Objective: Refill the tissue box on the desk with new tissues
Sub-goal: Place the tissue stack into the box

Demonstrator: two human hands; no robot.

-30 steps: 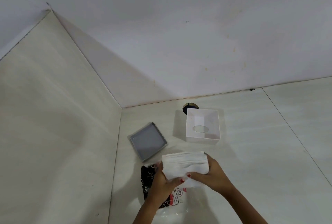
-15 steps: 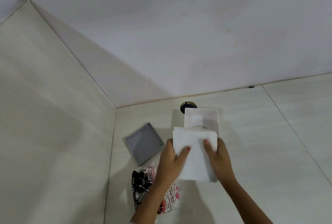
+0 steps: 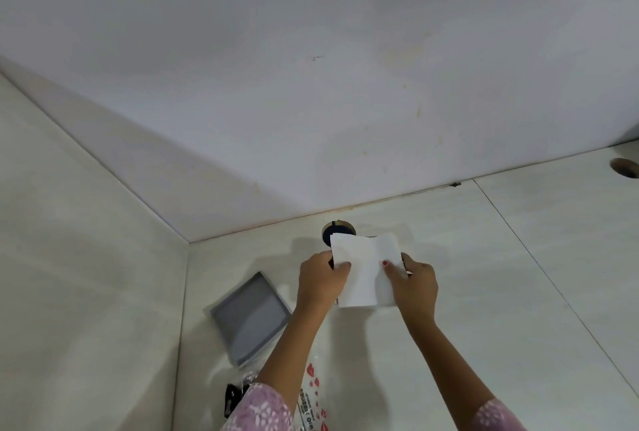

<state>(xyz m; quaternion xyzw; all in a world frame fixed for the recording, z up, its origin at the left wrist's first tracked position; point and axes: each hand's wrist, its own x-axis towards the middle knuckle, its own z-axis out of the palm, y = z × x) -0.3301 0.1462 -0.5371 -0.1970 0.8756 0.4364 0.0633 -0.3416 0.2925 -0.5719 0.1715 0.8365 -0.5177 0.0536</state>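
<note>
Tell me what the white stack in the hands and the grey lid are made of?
The stack looks like soft tissue paper: matte white, bending and creasing where both hands grip it. The lid looks like hard plastic, probably: smooth grey, with a straight raised rim and a slight sheen. From here I can't rule out painted metal.

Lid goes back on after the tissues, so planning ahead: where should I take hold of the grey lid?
Probably by two opposite raised rims of the grey lid, from above. It lies flat on the desk, hollow side up, turned cornerwise, clear of the left hand.
</note>
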